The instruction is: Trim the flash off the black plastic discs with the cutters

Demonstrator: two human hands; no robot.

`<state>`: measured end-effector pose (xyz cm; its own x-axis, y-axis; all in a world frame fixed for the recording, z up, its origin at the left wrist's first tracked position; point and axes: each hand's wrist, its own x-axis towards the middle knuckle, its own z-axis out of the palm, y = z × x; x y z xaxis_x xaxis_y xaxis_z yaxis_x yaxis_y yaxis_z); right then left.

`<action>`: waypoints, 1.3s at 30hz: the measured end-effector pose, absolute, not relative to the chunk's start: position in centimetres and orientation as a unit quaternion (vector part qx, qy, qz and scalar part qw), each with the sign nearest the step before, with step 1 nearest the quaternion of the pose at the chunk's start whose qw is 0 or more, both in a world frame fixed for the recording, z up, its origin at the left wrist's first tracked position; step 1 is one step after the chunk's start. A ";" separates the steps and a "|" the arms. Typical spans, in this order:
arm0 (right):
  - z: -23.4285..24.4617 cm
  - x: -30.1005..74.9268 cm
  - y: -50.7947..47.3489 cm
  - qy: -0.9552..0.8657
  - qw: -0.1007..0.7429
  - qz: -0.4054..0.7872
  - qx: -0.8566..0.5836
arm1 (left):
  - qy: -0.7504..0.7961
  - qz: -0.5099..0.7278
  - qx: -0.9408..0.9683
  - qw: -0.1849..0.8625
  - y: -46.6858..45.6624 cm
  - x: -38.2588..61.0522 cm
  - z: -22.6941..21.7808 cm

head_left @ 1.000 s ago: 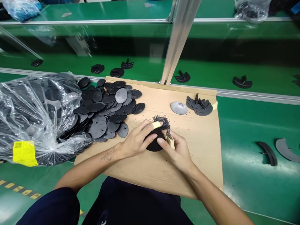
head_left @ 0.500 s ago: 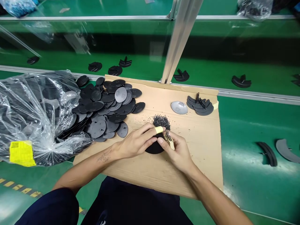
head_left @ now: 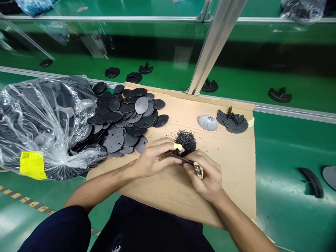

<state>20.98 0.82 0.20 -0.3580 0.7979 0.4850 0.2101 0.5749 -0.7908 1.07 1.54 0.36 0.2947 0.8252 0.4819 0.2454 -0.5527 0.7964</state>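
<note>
My left hand (head_left: 154, 159) pinches a black oval plastic piece (head_left: 181, 158), now tilted nearly edge-on; a yellow wrap covers one fingertip. My right hand (head_left: 206, 173) touches the piece's right edge and is closed around a small cream-handled metal cutter (head_left: 198, 170), most of it hidden by the fingers. Just beyond the hands lies a heap of small black bits (head_left: 186, 141) on the cardboard sheet (head_left: 168, 190). To its upper right are a grey oval piece (head_left: 207, 123) and a stack of black pieces with stems (head_left: 233, 120).
Left of the hands spreads a pile of black oval pieces (head_left: 131, 112), spilling beside a clear plastic bag (head_left: 47, 122) with a yellow label. A metal post (head_left: 215, 49) rises at the back. Curved black pieces (head_left: 311, 182) lie on the green surface at right.
The oval piece has turned from facing up to nearly edge-on. My right hand and the cutter have shifted slightly right and down. The whole view has moved a little.
</note>
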 end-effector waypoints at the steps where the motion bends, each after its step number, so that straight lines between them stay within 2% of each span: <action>1: 0.2 21.0 0.9 -0.763 0.456 0.318 -0.331 | 0.357 0.466 0.754 0.296 1.5 1.0 0.4; 9: 0.1 21.3 1.0 -0.785 0.451 0.289 -0.311 | 0.342 0.427 0.807 0.225 1.5 0.8 1.0; 15: -0.7 21.4 0.8 -0.796 0.463 0.258 -0.291 | 0.297 0.460 0.785 0.292 1.6 0.7 1.3; 25: -0.6 21.5 0.8 -0.809 0.451 0.268 -0.265 | 0.281 0.533 0.740 0.300 1.1 1.0 0.7; 36: -0.2 21.6 0.9 -0.787 0.470 0.290 -0.273 | 0.303 0.475 0.743 0.362 1.1 0.8 0.7; 39: 0.3 21.8 1.2 -0.785 0.462 0.298 -0.285 | 0.331 0.478 0.739 0.340 1.2 0.7 0.5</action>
<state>21.82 1.16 0.28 -0.4106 0.7231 0.5554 0.1734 0.6599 -0.7311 0.65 1.16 0.53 0.3242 0.8144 0.4814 0.1645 -0.5496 0.8191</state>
